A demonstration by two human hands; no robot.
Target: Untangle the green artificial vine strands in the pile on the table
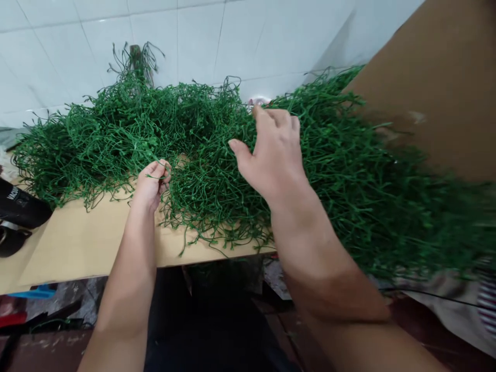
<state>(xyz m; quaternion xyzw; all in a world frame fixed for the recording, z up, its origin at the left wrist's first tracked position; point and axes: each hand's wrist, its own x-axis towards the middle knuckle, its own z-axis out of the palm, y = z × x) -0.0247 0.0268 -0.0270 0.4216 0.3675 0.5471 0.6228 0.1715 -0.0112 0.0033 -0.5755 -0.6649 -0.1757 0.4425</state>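
Thin green plastic stems lie in a long tangled heap (217, 181) across a cardboard-topped table. My left hand (155, 178) is at the heap's front edge, its fingers pinched on a green stem (154, 177). Over the middle of the heap is my right hand (273, 147), palm down, thumb spread away from the slightly bent fingers, with nothing seen in it. Just beyond its fingertips, a small pale round object (259, 99) shows by the wall, partly hidden.
A black bottle (23, 204) lies at the left end, near a dark cup (11, 240). Tall brown cardboard (434, 88) leans at the right. White tiles (194, 41) stand behind. Below the table's left edge are a blue item (39, 292) and a red one (13, 319).
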